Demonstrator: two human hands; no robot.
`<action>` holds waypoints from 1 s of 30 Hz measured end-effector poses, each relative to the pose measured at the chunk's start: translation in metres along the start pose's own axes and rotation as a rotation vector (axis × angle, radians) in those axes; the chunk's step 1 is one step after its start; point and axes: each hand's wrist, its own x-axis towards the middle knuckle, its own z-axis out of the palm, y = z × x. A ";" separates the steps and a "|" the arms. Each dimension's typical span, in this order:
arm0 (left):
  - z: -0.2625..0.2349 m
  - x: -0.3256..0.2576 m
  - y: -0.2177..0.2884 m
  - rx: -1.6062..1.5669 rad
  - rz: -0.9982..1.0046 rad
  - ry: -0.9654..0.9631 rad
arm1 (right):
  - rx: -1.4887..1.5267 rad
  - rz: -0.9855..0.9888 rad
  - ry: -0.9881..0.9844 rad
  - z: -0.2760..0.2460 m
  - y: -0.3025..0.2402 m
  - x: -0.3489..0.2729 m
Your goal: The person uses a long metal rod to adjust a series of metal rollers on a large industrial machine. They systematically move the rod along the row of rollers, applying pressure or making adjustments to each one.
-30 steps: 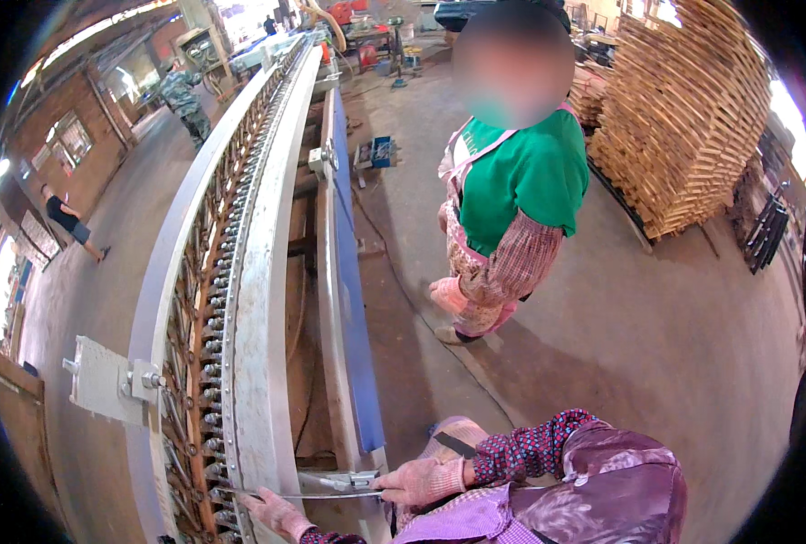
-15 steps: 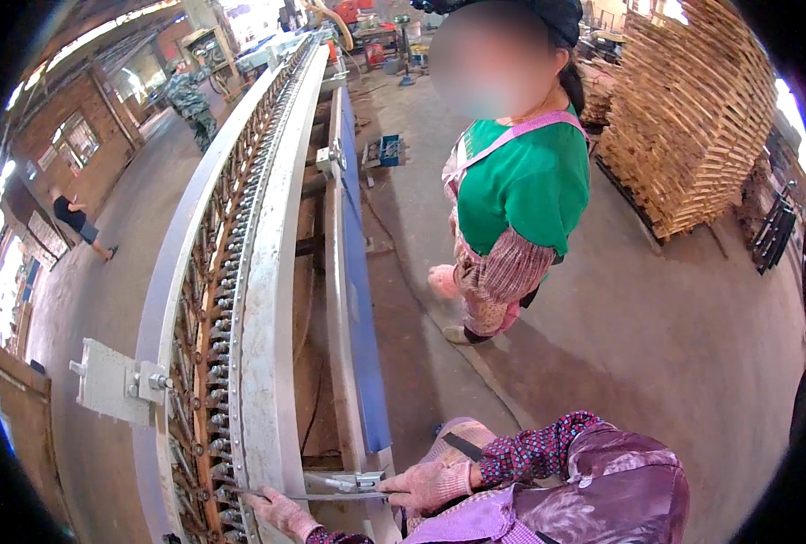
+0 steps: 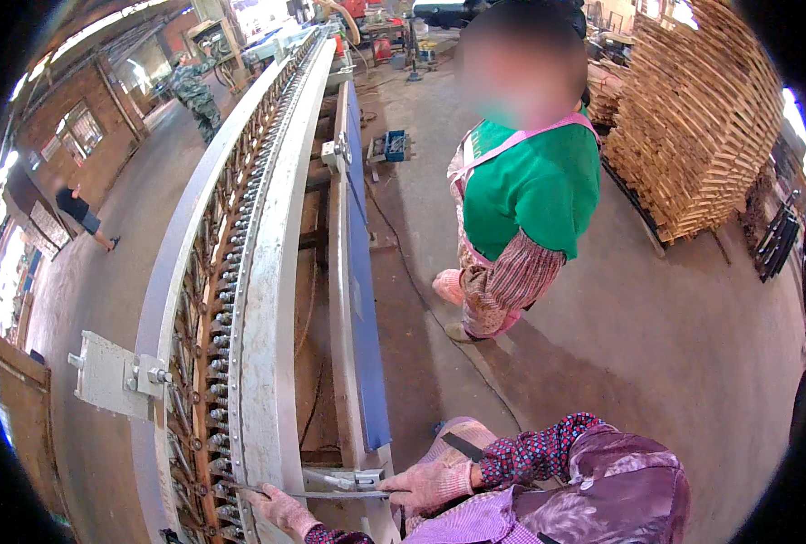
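A thin grey metal bar (image 3: 344, 495) lies crosswise over the near end of a long machine. My right hand (image 3: 428, 484), in a pink knitted glove, is closed on the bar's right end. Close to the bar's other end, my left hand (image 3: 283, 510), gloved the same way, has its fingers closed round it. The bar's left tip reaches a row of metal bolts and springs (image 3: 220, 390) along the machine's beam; how it meets them is too small to tell. A metal bracket (image 3: 364, 479) on the frame sits just beyond the bar, near my right hand.
The long white beam (image 3: 271, 363) and a blue panel (image 3: 359, 299) run away from me. A person in a green top (image 3: 530, 199) stands at the right. Behind are stacked wood strips (image 3: 693, 118), a blue crate (image 3: 394, 145) and a cable on the floor. Two people stand farther left.
My hands and the bar stay nearly in place. The view has shifted slightly, and the far person in camouflage now has an arm stretched out to the right.
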 end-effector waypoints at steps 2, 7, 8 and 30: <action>-0.002 -0.001 0.002 -0.060 -0.014 -0.011 | -0.094 -0.098 0.017 0.006 0.010 0.003; 0.010 0.010 -0.019 -0.043 0.042 0.034 | -0.100 -0.110 0.010 0.006 0.009 0.004; 0.010 0.009 -0.016 -0.051 0.030 0.025 | -0.079 -0.091 0.007 0.005 0.009 0.003; 0.003 0.006 -0.016 -0.089 0.064 -0.032 | 0.059 -0.062 0.037 0.002 0.003 0.000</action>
